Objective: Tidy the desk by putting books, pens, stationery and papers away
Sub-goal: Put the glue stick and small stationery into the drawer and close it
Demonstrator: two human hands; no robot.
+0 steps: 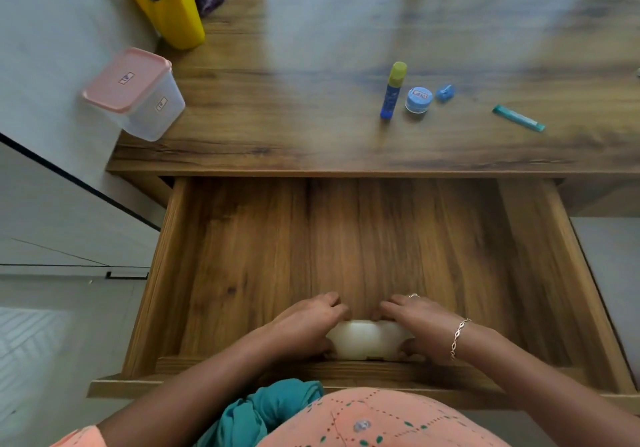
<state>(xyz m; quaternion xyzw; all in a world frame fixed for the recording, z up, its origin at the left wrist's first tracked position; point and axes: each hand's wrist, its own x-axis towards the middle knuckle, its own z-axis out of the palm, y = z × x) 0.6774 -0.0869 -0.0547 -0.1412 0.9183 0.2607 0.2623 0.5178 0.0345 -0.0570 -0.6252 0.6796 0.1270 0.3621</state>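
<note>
On my feed I see both hands down in the open drawer (242,256), at its near end. The left hand (308,322) and right hand (415,322) each curl their fingers over one end of a white box (367,341), gripping it between them just inside the front wall. On the desk (311,48) lie a glue stick (393,90), a blue jar (418,99), a sharpener (445,92) and a teal tube (518,118). A yellow pen cup (173,13) and a pink-lidded tub (135,93) stand at the left.

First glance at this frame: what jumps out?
The open drawer fills the middle, with the left hand and right hand gripping a white box at its front edge. On the desk behind, a yellow pen holder stands far left; a glue stick sits right of centre.
</note>
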